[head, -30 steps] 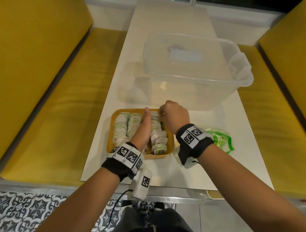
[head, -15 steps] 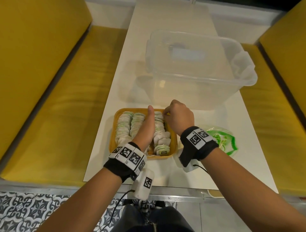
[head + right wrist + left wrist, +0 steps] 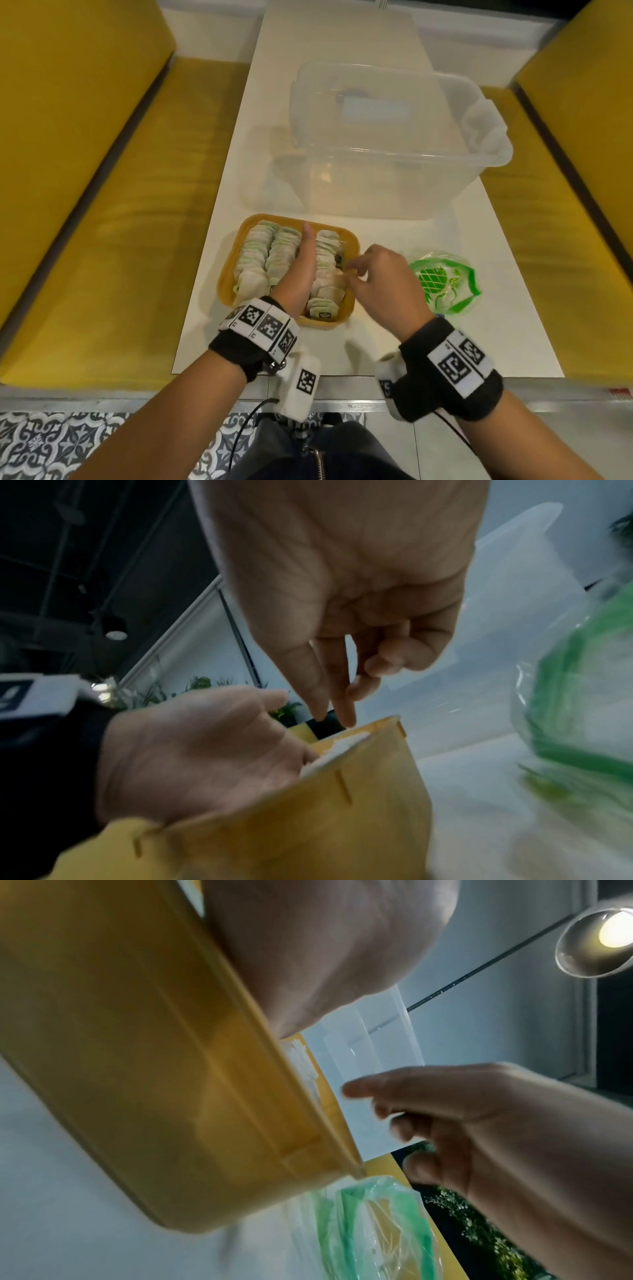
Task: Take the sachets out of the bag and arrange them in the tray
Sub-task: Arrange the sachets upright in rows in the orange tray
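A yellow tray (image 3: pixel 226 274) near the table's front edge holds three rows of white and pale green sachets (image 3: pixel 255 265). My left hand (image 3: pixel 303 250) lies in the tray with straight fingers, edge-on between the middle row and the right row (image 3: pixel 325 294). My right hand (image 3: pixel 358 272) hovers over the tray's right rim, thumb and forefinger pointing down with their tips close together and nothing between them in the right wrist view (image 3: pixel 334 719). The clear and green plastic bag (image 3: pixel 443 284) lies flat on the table right of the tray.
A large clear plastic bin (image 3: pixel 394 144) stands behind the tray and fills most of the table's width. Yellow benches (image 3: pixel 113 205) run along both sides of the white table (image 3: pixel 479 325). The table's front edge is just behind my wrists.
My right hand has drawn back from the far end of the right row toward me, to the tray's right rim. The left hand has stayed between the rows.
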The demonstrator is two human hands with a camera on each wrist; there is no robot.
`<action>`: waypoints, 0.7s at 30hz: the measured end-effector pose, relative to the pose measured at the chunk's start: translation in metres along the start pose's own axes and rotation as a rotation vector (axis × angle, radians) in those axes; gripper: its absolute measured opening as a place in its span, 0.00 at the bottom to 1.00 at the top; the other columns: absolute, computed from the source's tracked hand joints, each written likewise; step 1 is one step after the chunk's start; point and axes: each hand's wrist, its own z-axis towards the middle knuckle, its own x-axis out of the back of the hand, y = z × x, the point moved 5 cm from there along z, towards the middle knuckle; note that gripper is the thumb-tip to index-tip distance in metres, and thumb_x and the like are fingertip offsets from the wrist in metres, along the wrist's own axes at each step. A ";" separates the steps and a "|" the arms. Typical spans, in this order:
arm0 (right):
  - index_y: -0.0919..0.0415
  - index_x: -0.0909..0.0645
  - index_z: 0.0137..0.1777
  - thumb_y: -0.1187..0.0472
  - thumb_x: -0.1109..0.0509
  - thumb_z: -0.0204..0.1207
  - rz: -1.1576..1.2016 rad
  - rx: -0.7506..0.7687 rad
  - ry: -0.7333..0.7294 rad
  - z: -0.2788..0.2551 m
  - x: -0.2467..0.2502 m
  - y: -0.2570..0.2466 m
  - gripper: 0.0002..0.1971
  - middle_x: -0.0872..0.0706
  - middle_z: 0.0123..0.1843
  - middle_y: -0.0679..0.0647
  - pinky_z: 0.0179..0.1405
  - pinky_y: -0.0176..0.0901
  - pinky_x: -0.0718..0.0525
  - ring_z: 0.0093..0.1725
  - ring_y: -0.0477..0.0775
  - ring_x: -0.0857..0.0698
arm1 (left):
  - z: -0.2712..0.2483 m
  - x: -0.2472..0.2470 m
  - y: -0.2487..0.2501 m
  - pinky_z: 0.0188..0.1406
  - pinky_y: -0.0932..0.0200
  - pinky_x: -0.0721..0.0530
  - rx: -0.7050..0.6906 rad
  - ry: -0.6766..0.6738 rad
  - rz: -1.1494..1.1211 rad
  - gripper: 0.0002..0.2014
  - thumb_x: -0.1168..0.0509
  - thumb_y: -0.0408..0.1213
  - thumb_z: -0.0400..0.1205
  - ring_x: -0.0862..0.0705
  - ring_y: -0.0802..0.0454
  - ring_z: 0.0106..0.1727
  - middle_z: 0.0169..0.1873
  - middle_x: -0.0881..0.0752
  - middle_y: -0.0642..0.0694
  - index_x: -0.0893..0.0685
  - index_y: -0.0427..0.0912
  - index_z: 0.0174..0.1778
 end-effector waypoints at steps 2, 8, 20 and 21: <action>0.54 0.11 0.49 0.55 0.33 0.76 -0.091 0.025 -0.073 -0.010 -0.011 -0.006 0.09 0.20 0.48 0.51 0.41 0.47 0.19 0.49 0.55 0.19 | -0.005 0.002 -0.001 0.61 0.49 0.15 0.003 -0.019 0.022 0.39 0.59 0.70 0.81 0.10 0.48 0.54 0.51 0.09 0.42 0.16 0.42 0.61; 0.56 0.14 0.45 0.60 0.36 0.75 -0.266 0.109 -0.125 -0.019 -0.023 -0.020 0.09 0.22 0.43 0.51 0.31 0.43 0.28 0.49 0.56 0.20 | -0.024 0.007 -0.001 0.64 0.50 0.17 0.027 -0.115 0.124 0.35 0.61 0.67 0.83 0.13 0.52 0.61 0.59 0.11 0.46 0.19 0.48 0.66; 0.50 0.11 0.49 0.57 0.34 0.72 -0.135 0.043 -0.168 -0.003 -0.012 -0.013 0.11 0.11 0.47 0.51 0.40 0.46 0.15 0.48 0.57 0.14 | -0.039 -0.010 0.000 0.69 0.46 0.21 -0.013 0.009 0.109 0.35 0.58 0.69 0.82 0.14 0.52 0.62 0.60 0.12 0.48 0.20 0.48 0.67; 0.50 0.12 0.50 0.57 0.34 0.72 -0.098 0.017 -0.135 -0.001 -0.008 -0.010 0.11 0.11 0.47 0.52 0.42 0.47 0.15 0.48 0.58 0.14 | -0.045 -0.010 0.006 0.65 0.51 0.18 -0.035 -0.002 0.101 0.33 0.60 0.67 0.84 0.13 0.54 0.58 0.55 0.10 0.50 0.18 0.50 0.62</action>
